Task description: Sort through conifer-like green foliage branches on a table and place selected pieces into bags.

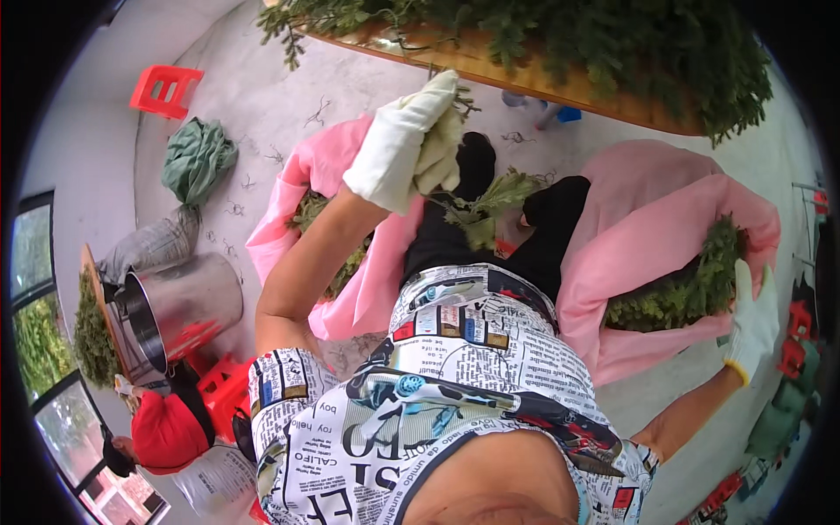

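My left hand (pixel 411 144), in a thick white glove, is raised beside the wooden table edge. Its fingers are closed round a green sprig (pixel 465 101), whose thin twigs poke out past the glove; most of it is hidden. Over my lap lies a leafy green sprig (pixel 503 197). To the right, my right hand (pixel 752 319) wears a thin white glove with a yellow cuff. Its fingers are stretched out against the rim of a pink sack (pixel 665 254) holding green sprigs (pixel 678 302). A second pink sack (pixel 385 289) with greenery stands by my left forearm.
A wooden table (pixel 490 66) heaped with green branches (pixel 604 44) stands ahead. Loose twigs lie on the pale floor. At left are a red stool (pixel 166 91), a green cloth bundle (pixel 199 161), a metal drum (pixel 192 302) and a person in red (pixel 171 430) beside another table.
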### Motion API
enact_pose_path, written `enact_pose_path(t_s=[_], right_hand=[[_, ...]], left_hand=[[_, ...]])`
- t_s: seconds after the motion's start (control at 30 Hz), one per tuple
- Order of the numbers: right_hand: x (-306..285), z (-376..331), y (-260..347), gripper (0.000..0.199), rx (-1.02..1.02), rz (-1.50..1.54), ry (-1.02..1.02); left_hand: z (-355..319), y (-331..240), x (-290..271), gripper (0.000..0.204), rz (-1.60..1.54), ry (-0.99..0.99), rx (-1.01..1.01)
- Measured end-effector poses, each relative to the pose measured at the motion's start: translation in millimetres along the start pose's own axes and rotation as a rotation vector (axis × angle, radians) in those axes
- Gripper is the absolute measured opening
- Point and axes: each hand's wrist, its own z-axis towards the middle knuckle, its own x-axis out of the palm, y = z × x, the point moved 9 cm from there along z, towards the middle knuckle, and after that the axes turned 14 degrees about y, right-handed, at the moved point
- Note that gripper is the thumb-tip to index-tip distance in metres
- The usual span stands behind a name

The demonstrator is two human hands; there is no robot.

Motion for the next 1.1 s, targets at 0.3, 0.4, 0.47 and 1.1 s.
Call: enact_pose_path(t_s=[0.3, 0.4, 0.47, 1.1], right_hand=[[136.4, -147.5, 261.8, 0.073, -1.113, 0.631, 0.595], [230.7, -155.7, 274.5, 0.045, -0.685, 1.033, 1.365], [235.4, -169.8, 269.3, 0.029, -0.624, 0.694, 1.489], [70.3, -237.1, 272.7, 0.011, -1.469, -0.560, 0.415]], left_hand=[[3.2, 19.9, 18.4, 0.056, -0.202, -0.033, 0.142], [-19.2, 9.5, -4.2, 0.053, -0.024, -0.265, 0.330], [-45.3, 4.8, -12.4, 0.048, 0.330, -0.403, 0.332], [-186.3, -23.2, 57.0, 0.015, 1.217, 0.912, 0.466]])
